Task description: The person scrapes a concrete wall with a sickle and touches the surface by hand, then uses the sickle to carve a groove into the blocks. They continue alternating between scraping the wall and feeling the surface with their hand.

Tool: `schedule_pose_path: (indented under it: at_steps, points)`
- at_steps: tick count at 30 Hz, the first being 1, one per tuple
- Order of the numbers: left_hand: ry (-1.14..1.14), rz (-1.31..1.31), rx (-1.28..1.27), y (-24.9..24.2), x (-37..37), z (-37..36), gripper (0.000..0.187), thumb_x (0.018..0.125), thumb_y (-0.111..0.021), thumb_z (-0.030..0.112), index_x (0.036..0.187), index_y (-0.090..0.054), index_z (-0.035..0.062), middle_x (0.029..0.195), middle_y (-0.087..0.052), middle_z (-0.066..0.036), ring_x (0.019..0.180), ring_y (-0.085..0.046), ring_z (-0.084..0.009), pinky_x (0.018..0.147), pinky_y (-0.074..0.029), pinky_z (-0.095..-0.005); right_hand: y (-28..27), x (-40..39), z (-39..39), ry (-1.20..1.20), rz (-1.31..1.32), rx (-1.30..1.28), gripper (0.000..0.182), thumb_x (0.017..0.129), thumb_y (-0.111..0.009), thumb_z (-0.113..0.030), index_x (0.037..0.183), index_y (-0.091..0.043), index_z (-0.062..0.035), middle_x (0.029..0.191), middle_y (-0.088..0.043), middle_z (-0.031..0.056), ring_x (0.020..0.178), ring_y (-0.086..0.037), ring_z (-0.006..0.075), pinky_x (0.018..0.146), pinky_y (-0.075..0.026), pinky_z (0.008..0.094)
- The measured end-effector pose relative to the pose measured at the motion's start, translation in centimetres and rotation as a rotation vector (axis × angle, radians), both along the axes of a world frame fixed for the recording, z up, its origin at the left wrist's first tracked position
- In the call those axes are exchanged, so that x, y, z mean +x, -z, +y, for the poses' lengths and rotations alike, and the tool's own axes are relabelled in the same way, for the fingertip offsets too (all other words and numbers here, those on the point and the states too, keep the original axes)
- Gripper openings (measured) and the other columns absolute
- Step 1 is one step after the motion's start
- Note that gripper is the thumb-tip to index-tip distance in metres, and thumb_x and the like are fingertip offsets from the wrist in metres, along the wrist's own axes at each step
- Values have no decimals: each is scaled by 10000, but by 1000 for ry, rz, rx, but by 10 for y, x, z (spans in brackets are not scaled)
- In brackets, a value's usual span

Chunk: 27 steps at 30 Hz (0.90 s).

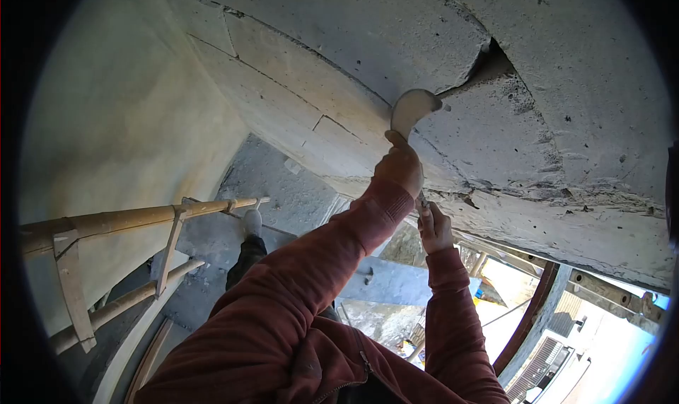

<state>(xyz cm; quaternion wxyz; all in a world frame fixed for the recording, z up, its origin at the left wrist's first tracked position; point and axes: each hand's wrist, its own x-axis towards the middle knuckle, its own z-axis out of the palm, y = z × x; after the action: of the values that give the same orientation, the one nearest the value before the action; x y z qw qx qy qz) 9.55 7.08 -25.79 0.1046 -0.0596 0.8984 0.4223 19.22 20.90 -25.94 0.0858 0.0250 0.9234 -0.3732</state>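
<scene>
While pressed flat against the concrete wall (495, 142), trowel (412, 108) gripped tight in left hand (400, 165); right hand (434, 227) closed round handle below; best kept flush along crack (488, 65).

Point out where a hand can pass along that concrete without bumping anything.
Free: the smooth concrete face left of the trowel, between the scored joint lines and the plastered wall. Also free: the slab right of the broken gap. Crowded: at the trowel, where the left hand grips and the right hand sits just below.
</scene>
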Motion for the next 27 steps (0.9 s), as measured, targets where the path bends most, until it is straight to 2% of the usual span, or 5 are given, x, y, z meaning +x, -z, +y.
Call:
schedule_pose_path:
  at_steps: [1,8,13,19,27]
  points:
    - [-99,51,14,2,-14,-21,540,799,-512,163,1112,-224,-169,734,-598,-270,650,-609,-395,622,-514,-448,-6,-21,-25,-40,15,53,314,902,-420,-313,851,-545,-29,572,-512,211,569,-536,415,488,-408,428]
    - [-146,147,-14,-2,-26,-57,331,800,-519,158,933,-302,-54,635,-586,-219,597,-601,-378,526,-509,-432,2,-24,-65,6,62,75,304,897,-438,-332,851,-547,-52,582,-517,222,587,-525,427,510,-405,454]
    - [86,-29,5,5,15,14,695,811,-504,214,1184,-128,-235,701,-599,-252,633,-628,-346,587,-518,-422,-6,16,3,89,-132,26,361,912,-389,-347,853,-556,-33,547,-519,159,522,-565,324,509,-428,391]
    - [-287,52,-99,31,-99,-142,370,833,-474,203,968,-326,-108,690,-602,-184,620,-621,-326,573,-520,-386,-10,-109,-139,-157,9,98,356,886,-437,-365,850,-577,-40,690,-572,244,710,-545,447,617,-439,488]
    - [-56,145,-60,11,-35,-96,589,816,-490,159,1155,-183,-213,707,-582,-259,592,-610,-360,516,-508,-428,19,-44,-94,-17,-79,-65,376,908,-407,-371,868,-543,-22,506,-482,118,454,-511,268,467,-398,347]
